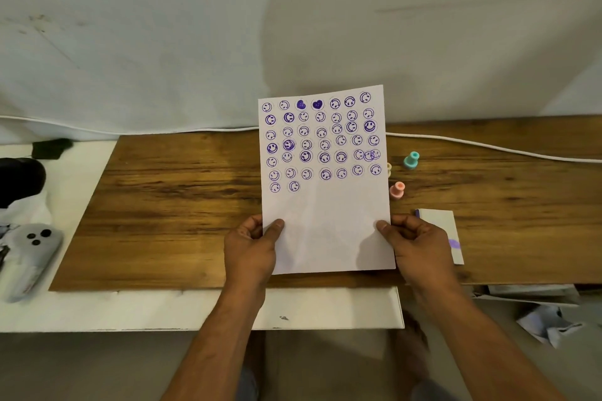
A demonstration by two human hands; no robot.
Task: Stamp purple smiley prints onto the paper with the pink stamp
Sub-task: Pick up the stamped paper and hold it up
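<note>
A white sheet of paper [325,221] is held up, tilted toward me, above a wooden board. Several rows of purple smiley prints and two purple hearts cover its upper part; the lower part is blank. My left hand [252,247] pinches the sheet's lower left edge, thumb on the front. My right hand [415,244] pinches the lower right edge the same way. The pink stamp [397,190] stands on the board just right of the paper, untouched.
A teal stamp [411,160] and a cream stamp [389,169], partly hidden by the paper, stand on the wooden board [169,205]. A white ink-pad box [448,231] with a purple smear lies behind my right hand. A white cable [488,146] runs along the back. A grey controller [31,257] lies at left.
</note>
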